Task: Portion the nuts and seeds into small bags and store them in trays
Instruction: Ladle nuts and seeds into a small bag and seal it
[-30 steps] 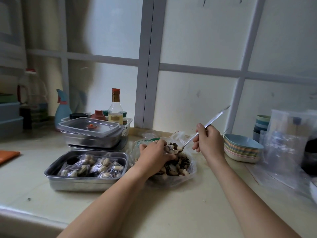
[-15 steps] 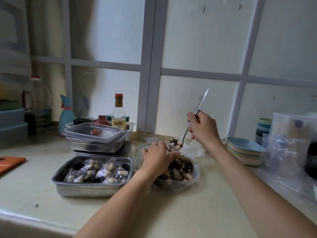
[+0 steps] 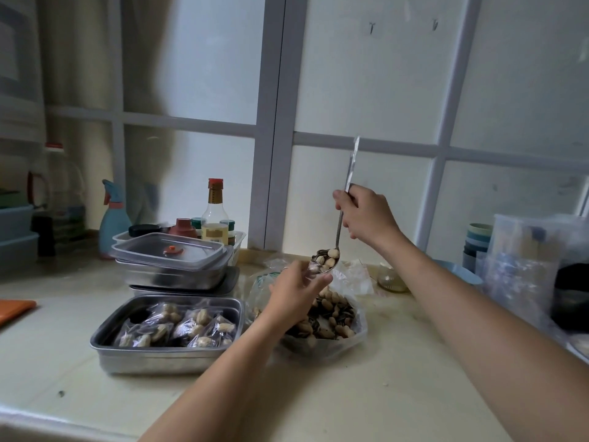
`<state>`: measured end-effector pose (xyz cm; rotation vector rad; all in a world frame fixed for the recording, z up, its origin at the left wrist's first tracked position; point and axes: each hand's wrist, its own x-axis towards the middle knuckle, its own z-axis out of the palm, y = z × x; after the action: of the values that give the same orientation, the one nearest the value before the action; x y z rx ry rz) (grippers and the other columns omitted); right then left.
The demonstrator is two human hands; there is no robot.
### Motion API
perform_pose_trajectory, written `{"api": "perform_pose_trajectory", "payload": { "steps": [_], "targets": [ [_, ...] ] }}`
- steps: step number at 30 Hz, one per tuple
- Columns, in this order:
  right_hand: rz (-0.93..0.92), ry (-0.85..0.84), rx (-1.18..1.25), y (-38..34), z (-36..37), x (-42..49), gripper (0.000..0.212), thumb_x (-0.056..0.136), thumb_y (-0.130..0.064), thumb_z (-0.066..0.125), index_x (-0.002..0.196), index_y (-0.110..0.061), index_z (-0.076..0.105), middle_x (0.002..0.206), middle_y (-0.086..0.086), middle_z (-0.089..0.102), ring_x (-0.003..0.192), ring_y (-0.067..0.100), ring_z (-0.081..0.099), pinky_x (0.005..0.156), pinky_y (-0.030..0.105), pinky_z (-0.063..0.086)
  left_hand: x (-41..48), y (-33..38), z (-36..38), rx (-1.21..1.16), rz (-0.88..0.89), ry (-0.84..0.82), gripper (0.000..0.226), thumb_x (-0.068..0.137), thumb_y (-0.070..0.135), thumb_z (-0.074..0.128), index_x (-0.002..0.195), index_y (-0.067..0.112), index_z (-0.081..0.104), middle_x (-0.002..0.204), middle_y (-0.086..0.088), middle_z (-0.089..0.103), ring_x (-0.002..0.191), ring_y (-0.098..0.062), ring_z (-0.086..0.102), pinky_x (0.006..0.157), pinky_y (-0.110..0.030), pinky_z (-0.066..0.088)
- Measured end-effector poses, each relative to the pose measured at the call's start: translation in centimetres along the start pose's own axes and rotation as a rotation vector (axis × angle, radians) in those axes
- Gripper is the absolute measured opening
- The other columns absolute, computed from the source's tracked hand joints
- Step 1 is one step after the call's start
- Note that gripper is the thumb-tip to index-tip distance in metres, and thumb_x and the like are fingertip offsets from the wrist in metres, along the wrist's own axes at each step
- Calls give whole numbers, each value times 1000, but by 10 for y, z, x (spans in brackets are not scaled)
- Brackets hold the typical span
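Note:
My right hand (image 3: 366, 215) grips a long metal spoon (image 3: 349, 173) with its handle almost upright. The spoon's bowl is heaped with nuts and seeds (image 3: 326, 258). Just below the bowl, my left hand (image 3: 296, 291) pinches what looks like a small clear bag (image 3: 314, 268) by its mouth. Under both hands a large open plastic bag of mixed nuts and seeds (image 3: 336, 317) lies on the counter. To the left stands a steel tray (image 3: 165, 358) holding several filled small bags (image 3: 191, 323).
Behind the tray are stacked lidded steel trays (image 3: 172, 260), a sauce bottle (image 3: 215, 215) and a blue spray bottle (image 3: 113, 218). On the right are stacked bowls (image 3: 476, 244), clear plastic bags (image 3: 522, 266) and a small glass dish (image 3: 390, 279). The counter's front edge lies close below.
My right hand has lifted the loaded spoon out of the large bag and tipped its handle upright. My left hand has risen off the large bag to just under the spoon's bowl.

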<state>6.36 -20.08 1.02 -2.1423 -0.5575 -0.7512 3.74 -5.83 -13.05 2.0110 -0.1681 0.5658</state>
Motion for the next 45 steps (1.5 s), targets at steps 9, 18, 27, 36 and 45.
{"api": "perform_pose_trajectory", "payload": {
  "steps": [9, 18, 27, 36, 45],
  "targets": [
    [-111, -182, -117, -26, 1, 14, 32, 104, -29, 53, 91, 0, 61, 68, 10, 59, 43, 12, 49, 48, 30, 50, -2, -2, 3, -67, -3, 15, 51, 93, 56, 65, 126, 18, 57, 107, 9, 63, 104, -14, 61, 100, -45, 50],
    [-324, -154, -375, -28, 16, 12, 30, 107, -35, 48, 101, -8, 58, 81, 17, 65, 74, 39, 61, 70, 48, 53, 2, -6, 4, -15, -37, 105, 32, 93, 54, 66, 108, 30, 53, 99, 17, 62, 105, -15, 61, 105, -53, 42],
    [-322, -81, -333, -19, 17, 8, 25, 107, -36, 47, 91, -17, 51, 78, 12, 65, 73, 37, 60, 68, 48, 51, 4, -8, 6, 76, -62, 96, 38, 93, 56, 65, 112, 24, 58, 106, 10, 64, 102, -14, 58, 93, -39, 31],
    [-394, -92, -279, -14, 16, 1, 27, 106, -35, 51, 91, -13, 56, 64, 3, 55, 63, 32, 53, 63, 48, 50, 7, -12, 4, 60, -61, 125, 57, 80, 63, 74, 122, 27, 61, 111, 10, 63, 100, -12, 62, 103, -51, 43],
    [-488, 62, -223, -11, 8, -3, 29, 105, -35, 50, 95, -9, 58, 59, 1, 51, 55, 29, 50, 55, 46, 48, 5, -8, 1, 53, -104, 143, 49, 79, 57, 79, 113, 27, 58, 103, 14, 63, 97, -9, 62, 104, -49, 43]
  ]
}}
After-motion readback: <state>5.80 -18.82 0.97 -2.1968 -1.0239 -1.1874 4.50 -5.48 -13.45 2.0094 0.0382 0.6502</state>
